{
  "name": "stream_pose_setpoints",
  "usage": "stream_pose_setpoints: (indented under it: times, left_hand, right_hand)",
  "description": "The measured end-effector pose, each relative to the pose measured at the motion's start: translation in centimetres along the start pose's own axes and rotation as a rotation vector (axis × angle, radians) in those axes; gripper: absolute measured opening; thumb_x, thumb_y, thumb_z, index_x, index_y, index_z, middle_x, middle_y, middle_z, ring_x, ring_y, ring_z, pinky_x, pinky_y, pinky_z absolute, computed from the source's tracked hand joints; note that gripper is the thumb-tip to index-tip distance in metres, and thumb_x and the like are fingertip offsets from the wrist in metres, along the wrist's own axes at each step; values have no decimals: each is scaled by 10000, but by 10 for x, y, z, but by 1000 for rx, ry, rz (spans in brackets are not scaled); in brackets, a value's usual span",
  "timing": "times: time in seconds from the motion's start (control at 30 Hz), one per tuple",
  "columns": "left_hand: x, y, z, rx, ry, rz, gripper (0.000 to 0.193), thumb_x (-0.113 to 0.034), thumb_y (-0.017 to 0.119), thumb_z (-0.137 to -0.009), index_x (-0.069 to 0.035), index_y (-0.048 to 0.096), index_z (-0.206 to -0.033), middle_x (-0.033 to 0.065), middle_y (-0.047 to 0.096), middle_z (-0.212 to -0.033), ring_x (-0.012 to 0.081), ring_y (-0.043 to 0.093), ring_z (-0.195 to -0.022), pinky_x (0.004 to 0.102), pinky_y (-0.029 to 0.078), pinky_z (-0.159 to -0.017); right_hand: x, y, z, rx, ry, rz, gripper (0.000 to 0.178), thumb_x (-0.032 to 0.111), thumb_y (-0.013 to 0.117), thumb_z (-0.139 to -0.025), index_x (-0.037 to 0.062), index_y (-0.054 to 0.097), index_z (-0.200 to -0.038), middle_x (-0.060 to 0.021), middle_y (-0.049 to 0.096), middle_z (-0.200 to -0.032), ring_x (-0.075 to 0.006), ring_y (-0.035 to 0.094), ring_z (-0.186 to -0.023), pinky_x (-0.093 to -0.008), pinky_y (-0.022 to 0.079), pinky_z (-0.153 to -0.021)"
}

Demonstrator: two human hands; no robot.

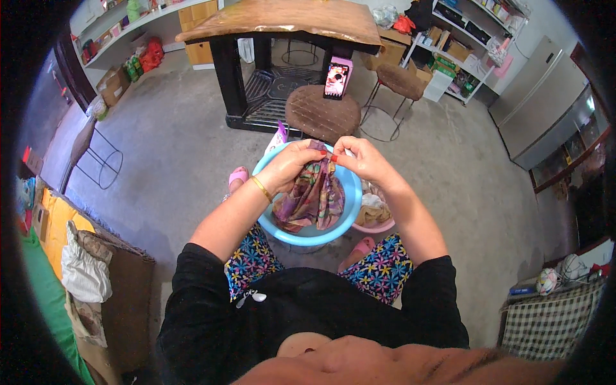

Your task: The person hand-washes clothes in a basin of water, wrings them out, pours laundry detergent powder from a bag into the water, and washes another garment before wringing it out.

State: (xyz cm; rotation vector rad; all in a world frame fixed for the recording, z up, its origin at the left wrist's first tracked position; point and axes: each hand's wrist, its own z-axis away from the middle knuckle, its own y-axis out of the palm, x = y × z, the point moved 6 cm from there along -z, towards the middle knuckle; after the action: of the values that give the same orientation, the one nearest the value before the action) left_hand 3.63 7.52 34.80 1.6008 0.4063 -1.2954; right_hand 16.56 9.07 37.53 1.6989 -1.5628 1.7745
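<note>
A wet-looking purple garment with a colourful pattern (312, 197) hangs from both hands, its lower part inside a light blue basin (309, 240). My left hand (290, 167) pinches its upper edge from the left. Close beside it, my right hand (363, 159) grips the same edge between thumb and fingers. What kind of garment it is, I cannot tell. Right of the blue basin, and partly behind my right forearm, stands a pink basin (380, 227) with white and tan cloths (373, 206) in it.
Just beyond the basin, a brown cushioned stool (321, 114) carries an upright phone (336, 79). Behind it stands a table with a brown cover (282, 18). A second brown stool (400, 81) is at the right, and a couch edge (131, 301) at the left.
</note>
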Motion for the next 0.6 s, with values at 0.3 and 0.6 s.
stream_pose_setpoints:
  times: [0.3, 0.6]
  left_hand:
    - [3, -6, 0, -29, -7, 55, 131, -53, 474, -815, -18, 546, -918, 69, 601, -856, 132, 586, -746, 262, 490, -682]
    - [1, -4, 0, 24, 64, -86, 219, 22, 418, -748, 19, 539, -930, 85, 578, -876, 141, 560, -788, 260, 474, -720]
  right_hand:
    - [-12, 5, 8, -11, 297, -525, 86, 146, 547, -794, 76, 552, -744, 53, 456, -602, -24, 362, -508, -184, 258, -438]
    - [-15, 7, 16, -43, 307, -839, 96, 130, 516, -816, 70, 518, -741, 21, 472, -615, -36, 388, -493, -176, 292, -414]
